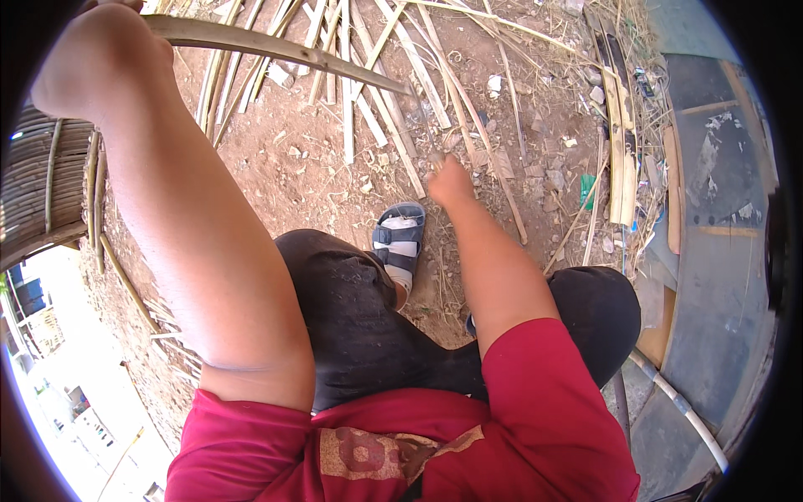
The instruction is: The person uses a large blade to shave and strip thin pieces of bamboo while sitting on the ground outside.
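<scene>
My left hand (104, 63) is raised at the upper left, its fingers closed round a split bamboo strip (276, 48). The strip slants down to the right, and its far end comes close to the tool in my other hand. My right hand (452, 181) is a closed fist above the ground, just right of a sandalled foot (400, 238). It grips what looks like a knife (437, 159); its thin grey blade points away and is hard to make out against the soil. The fingers of both hands are partly hidden.
Many loose bamboo strips (347, 109) lie fanned out on the dirt ground (276, 167) ahead. On the right are longer bamboo pieces (621, 159), a green scrap (587, 191) and dark panels (723, 167). A woven bamboo panel (42, 180) stands at the left.
</scene>
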`<state>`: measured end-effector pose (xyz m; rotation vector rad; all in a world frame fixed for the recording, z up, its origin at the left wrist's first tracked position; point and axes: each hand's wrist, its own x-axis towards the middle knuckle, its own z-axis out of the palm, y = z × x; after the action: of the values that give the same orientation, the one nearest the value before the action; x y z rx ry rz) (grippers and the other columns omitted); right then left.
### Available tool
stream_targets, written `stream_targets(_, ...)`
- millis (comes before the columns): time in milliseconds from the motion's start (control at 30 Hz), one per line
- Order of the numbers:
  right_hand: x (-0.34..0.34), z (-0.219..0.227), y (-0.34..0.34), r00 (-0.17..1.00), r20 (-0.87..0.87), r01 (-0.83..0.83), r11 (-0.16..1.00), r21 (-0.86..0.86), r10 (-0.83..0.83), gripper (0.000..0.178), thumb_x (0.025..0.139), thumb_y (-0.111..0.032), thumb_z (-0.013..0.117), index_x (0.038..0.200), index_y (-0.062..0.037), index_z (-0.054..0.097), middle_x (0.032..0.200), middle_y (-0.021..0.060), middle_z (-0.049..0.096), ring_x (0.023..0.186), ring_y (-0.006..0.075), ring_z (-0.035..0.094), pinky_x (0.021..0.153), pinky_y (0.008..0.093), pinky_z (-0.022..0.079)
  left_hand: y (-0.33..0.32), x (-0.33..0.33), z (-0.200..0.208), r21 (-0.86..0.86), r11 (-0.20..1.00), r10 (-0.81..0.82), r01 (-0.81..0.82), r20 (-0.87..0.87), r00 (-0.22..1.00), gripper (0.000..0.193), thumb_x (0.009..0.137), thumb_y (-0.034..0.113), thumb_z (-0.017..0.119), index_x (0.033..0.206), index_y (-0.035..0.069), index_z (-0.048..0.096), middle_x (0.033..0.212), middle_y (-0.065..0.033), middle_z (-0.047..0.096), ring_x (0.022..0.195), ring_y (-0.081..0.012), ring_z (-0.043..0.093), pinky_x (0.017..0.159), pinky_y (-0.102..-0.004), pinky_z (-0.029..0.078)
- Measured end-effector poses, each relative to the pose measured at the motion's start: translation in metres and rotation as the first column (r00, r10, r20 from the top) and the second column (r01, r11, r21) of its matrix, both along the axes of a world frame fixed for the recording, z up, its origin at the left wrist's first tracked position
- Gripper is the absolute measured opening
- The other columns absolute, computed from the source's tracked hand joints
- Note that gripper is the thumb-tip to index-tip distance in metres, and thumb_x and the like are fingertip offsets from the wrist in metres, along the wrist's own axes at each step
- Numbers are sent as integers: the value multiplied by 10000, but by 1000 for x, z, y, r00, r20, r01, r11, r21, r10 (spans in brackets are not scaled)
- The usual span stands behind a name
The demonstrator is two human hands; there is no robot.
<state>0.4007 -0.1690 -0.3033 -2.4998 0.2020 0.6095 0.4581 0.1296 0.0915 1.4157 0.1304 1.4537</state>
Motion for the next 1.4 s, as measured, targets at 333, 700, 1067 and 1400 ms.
stream_targets(333, 36, 52, 4, 975, 37, 198, 929, 313, -220, 430, 793, -215, 694, 1165, 0, 666, 1055, 272, 715, 1020, 411, 697, 902, 470, 541, 53, 3, -18, 242, 970, -13, 35, -92, 996, 225, 982, 56, 442, 1103, -133, 461, 938, -184, 649, 769, -240, 692, 790, -337, 629)
stream_targets(700, 2, 8, -11, 1000, 2, 9, 1000, -24, -9, 435, 830, -178, 701, 1220, -7, 610, 1101, 243, 716, 1064, 418, 693, 933, 492, 543, -11, -6, -1, -71, 996, 50, -54, -52, 997, 242, 1003, 66, 381, 1116, -118, 490, 889, -167, 639, 726, -272, 676, 695, -352, 591)
stream_targets(1067, 46, 75, 9, 986, 79, 112, 942, 316, -143, 310, 810, -173, 659, 1073, -10, 671, 973, 222, 709, 909, 363, 689, 826, 446, 536, -16, -7, -5, -54, 999, 8, -5, 57, 998, 176, 1007, 45, 394, 1036, -100, 490, 805, -117, 560, 616, -239, 592, 711, -404, 631)
stream_targets(1400, -12, 0, -1, 1000, -19, 12, 999, -42, -13, 393, 845, -175, 687, 1182, 23, 642, 1110, 259, 712, 1116, 417, 676, 953, 478, 538, -2, -7, -6, -142, 988, -57, 63, 48, 997, 157, 1013, 78, 437, 1049, -70, 473, 813, -105, 562, 604, -202, 569, 731, -419, 631)
